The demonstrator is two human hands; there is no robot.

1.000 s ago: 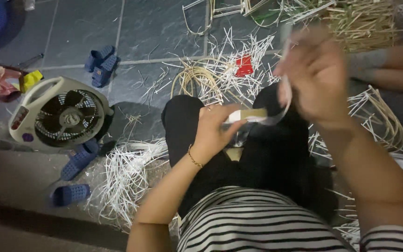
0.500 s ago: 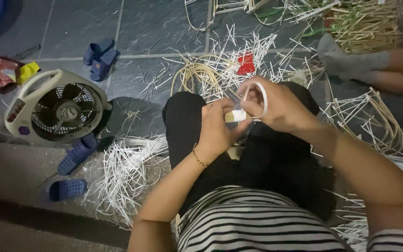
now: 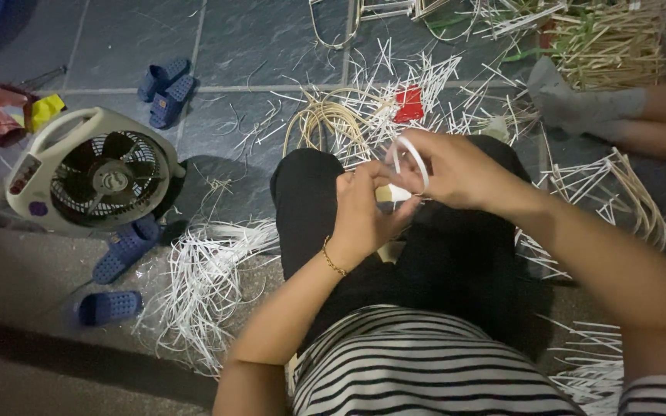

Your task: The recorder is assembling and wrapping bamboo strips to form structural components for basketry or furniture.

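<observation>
My left hand point(image 3: 361, 209) and my right hand point(image 3: 454, 171) meet above my lap, over black trousers. Both grip a thin white strip point(image 3: 410, 158), which curls in a loop around my right fingers. A small pale piece point(image 3: 396, 193) shows between the two hands; what it is I cannot tell. A gold bracelet point(image 3: 334, 260) circles my left wrist. I sit on the dark tiled floor in a striped shirt.
A white floor fan point(image 3: 90, 173) lies at the left. Blue slippers point(image 3: 162, 83) and blue sandals point(image 3: 121, 248) lie near it. White strips point(image 3: 202, 285) are heaped at my left knee, cane coils point(image 3: 325, 123) ahead. Another person's socked foot point(image 3: 580, 104) is at upper right, beside a bundle of sticks point(image 3: 603, 35).
My right hand has come down from in front of the camera to meet the left hand, and the white strip now loops around its fingers.
</observation>
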